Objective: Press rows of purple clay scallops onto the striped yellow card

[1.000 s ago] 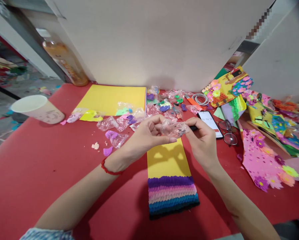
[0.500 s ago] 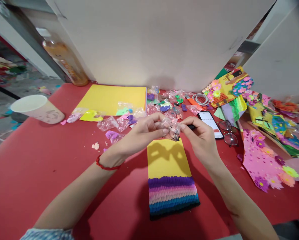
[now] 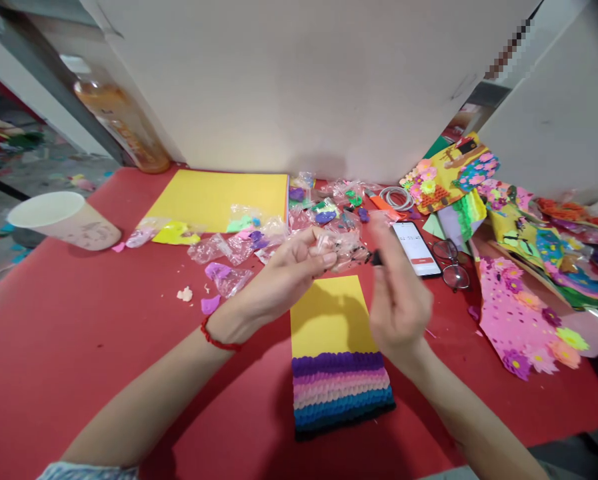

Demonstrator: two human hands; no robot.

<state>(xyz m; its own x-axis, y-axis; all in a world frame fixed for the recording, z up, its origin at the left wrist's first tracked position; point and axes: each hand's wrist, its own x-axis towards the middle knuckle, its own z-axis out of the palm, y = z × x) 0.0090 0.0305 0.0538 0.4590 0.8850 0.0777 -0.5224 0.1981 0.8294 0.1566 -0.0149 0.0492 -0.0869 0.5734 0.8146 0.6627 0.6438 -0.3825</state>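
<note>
Left hand (image 3: 291, 267) pinches small clear plastic bag (image 3: 341, 245) above desk (image 3: 79, 347), over yellow strip (image 3: 329, 313). Bag looks light, thin, crinkly, slippery; best hold at edge. Right hand (image 3: 399, 300) blurred, grip not clear, just beside bag.

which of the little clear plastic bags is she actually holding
The crumpled clear plastic bag with dark bits inside, pinched in the left hand above the yellow card. The other clear bags lie on the red table.

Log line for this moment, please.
left hand: holds clear bag | right hand: blurred, beside bag, grip unclear | below: yellow card with ruffled rows | table: red
</note>
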